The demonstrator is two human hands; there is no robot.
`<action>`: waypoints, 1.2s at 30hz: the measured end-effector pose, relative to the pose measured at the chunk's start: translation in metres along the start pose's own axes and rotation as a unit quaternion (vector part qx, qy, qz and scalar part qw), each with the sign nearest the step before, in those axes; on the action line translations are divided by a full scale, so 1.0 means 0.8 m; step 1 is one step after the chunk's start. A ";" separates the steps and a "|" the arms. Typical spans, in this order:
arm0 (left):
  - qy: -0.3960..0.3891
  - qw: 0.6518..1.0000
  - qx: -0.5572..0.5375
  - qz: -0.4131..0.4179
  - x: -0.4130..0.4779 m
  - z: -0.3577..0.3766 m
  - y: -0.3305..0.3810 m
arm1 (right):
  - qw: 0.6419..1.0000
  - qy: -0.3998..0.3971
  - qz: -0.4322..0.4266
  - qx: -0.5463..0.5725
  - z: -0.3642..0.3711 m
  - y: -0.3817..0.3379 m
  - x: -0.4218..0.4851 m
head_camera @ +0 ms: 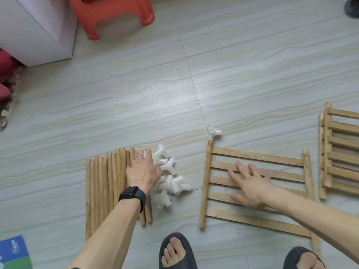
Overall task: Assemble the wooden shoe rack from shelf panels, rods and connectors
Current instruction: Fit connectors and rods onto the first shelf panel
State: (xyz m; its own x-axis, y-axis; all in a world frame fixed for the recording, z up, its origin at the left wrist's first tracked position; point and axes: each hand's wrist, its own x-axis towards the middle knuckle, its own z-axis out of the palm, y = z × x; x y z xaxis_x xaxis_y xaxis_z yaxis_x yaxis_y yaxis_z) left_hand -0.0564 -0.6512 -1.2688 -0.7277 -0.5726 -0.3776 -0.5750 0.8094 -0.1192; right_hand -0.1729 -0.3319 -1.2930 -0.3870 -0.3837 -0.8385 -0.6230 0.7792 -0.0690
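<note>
Shelf panel [258,162], lower right of centre: probably light with stiff slats, best taken by the side rails. Rods [104,187], lower left: likely to roll, grip mid-length. Connectors [171,180], bottom centre: small, slick plastic, pinch. Right hand [250,183] lies flat on the panel, fingers spread. Left hand [142,171] is at the connectors, its grasp hidden.

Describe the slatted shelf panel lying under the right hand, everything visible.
The shelf panel is a flat frame of pale, unfinished-looking wood: several parallel slats joined at the right to a flat side rail. Along its left edge runs a round wooden rod, capped at the far end by a white plastic connector. It lies flat on the floor, slightly askew. The right hand rests on its middle slats, fingers spread.
</note>
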 end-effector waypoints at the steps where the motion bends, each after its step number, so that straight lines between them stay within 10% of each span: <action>1: -0.026 0.999 0.000 0.030 0.000 0.004 -0.005 | 1.000 0.014 0.003 -0.002 0.011 -0.005 -0.001; 10: -0.019 0.999 0.004 0.044 -0.004 -0.033 -0.015 | 0.996 0.082 -0.027 0.027 0.009 -0.041 0.012; 15: -0.055 0.957 -0.286 0.008 0.001 -0.112 0.019 | 0.970 0.120 -0.054 0.205 -0.037 -0.041 0.000; 19: -0.179 0.865 -0.467 0.035 -0.007 -0.139 0.098 | 0.720 0.181 -0.156 0.652 -0.060 -0.036 -0.032; 22: -0.227 0.838 -0.493 0.056 -0.016 -0.126 0.165 | 0.588 0.204 -0.179 0.762 -0.062 -0.021 -0.052; 28: -0.334 0.794 -0.505 0.059 -0.026 -0.091 0.263 | 0.517 0.251 -0.091 0.813 -0.032 0.047 -0.062; 32: -0.397 0.767 -0.494 0.100 -0.037 -0.066 0.295 | 0.373 0.140 -0.116 0.910 -0.010 0.091 -0.063; 36: -0.410 0.748 -0.514 0.094 -0.053 -0.042 0.319 | 0.376 0.105 -0.111 0.914 0.005 0.116 -0.059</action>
State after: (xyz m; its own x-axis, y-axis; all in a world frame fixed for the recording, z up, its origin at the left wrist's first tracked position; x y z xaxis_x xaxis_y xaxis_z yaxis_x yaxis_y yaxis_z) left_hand -0.1850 -0.4249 -1.2524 -0.6011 0.1519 -0.7846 -0.7811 0.0960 0.6170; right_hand -0.2098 -0.2397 -1.2623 -0.6278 -0.4210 -0.6546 0.7781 -0.3186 -0.5414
